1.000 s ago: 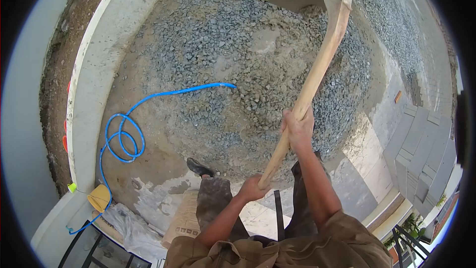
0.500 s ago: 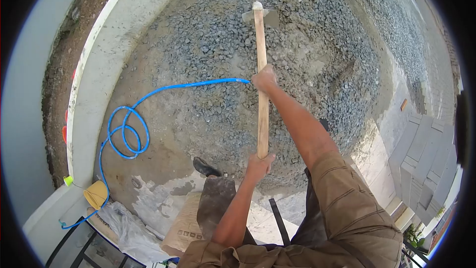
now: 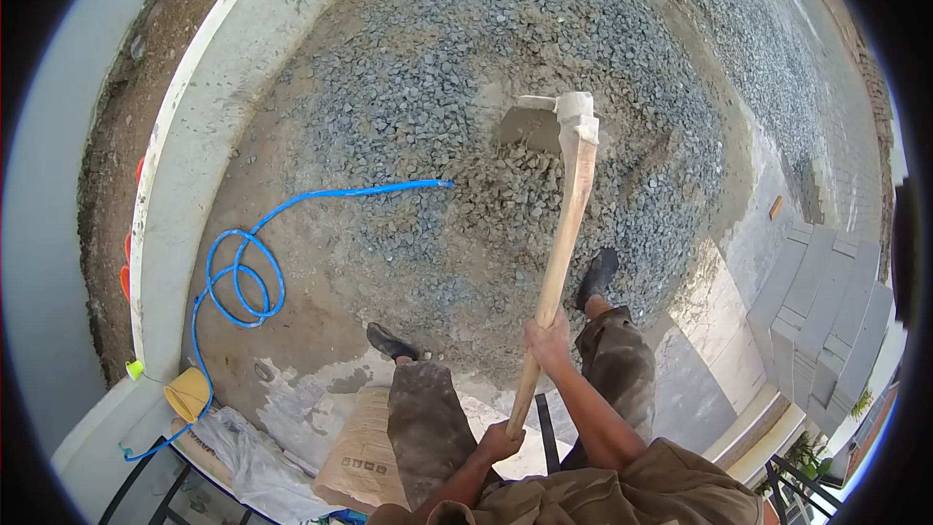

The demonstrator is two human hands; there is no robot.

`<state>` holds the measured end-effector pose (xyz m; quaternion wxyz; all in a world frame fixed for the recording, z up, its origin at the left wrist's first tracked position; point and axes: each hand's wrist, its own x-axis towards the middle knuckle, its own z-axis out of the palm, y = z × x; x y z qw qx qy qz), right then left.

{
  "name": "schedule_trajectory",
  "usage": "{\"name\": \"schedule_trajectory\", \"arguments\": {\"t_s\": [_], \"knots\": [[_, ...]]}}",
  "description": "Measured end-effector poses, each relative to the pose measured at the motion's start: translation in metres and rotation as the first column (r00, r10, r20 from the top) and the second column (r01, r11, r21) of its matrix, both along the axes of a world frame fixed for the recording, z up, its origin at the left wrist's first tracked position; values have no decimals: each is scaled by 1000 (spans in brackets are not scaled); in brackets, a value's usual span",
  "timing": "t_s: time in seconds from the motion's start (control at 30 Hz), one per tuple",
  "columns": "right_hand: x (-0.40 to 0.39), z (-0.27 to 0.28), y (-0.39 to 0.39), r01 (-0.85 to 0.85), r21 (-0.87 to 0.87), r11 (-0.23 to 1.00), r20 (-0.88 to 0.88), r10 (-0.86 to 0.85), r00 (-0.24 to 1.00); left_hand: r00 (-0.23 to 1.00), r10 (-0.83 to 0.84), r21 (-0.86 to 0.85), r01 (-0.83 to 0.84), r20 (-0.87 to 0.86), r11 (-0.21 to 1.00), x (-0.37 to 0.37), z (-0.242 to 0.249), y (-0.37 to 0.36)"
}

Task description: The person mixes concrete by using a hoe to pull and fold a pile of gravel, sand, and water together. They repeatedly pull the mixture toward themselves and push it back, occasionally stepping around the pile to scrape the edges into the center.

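A hoe with a long wooden handle (image 3: 564,243) reaches out in front of me. My left hand (image 3: 501,440) is closed round the lower end of the handle, close to my body. Further up the handle, my right hand (image 3: 547,342) is wrapped round it too. The hoe's wide metal blade (image 3: 531,129) rests against the wet gravel mix (image 3: 520,185), its lower edge hidden in the stones. The open end of a blue hose (image 3: 403,188) lies on the mix left of the blade.
Grey gravel (image 3: 408,87) spreads round the mix. A low concrete wall (image 3: 199,97) curves along the left. A yellow bucket (image 3: 189,395), clear plastic sheeting (image 3: 255,457) and a paper sack (image 3: 360,452) lie at lower left. Grey blocks (image 3: 821,301) are stacked at right.
The hoe has come back toward me, its blade now nearer and turned left. Both hands have drawn down toward my body, still holding the handle.
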<state>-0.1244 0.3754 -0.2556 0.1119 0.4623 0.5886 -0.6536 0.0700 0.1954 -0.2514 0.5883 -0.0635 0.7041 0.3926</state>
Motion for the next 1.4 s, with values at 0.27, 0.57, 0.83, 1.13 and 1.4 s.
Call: {"name": "schedule_trajectory", "arguments": {"t_s": [0.27,0.57,0.83,1.13,1.4], "knots": [[-261,44,171,120,548,828,-356,100,929,918,146,267,-46,-369,963,-298,-64,174],[-232,-198,207,-194,581,790,194,97,976,983,15,-24,-19,-182,1000,-267,-109,155],[-49,-109,67,116,151,982,99,-132,986,968,-225,-179,203,-112,963,-107,-17,24],[-17,31,89,268,130,955,-153,-248,957,898,-322,90,363,-300,927,-97,-22,33],[-238,-4,375,237,718,655,-242,-84,967,934,-120,252,212,-337,944,-322,-71,322]]}}
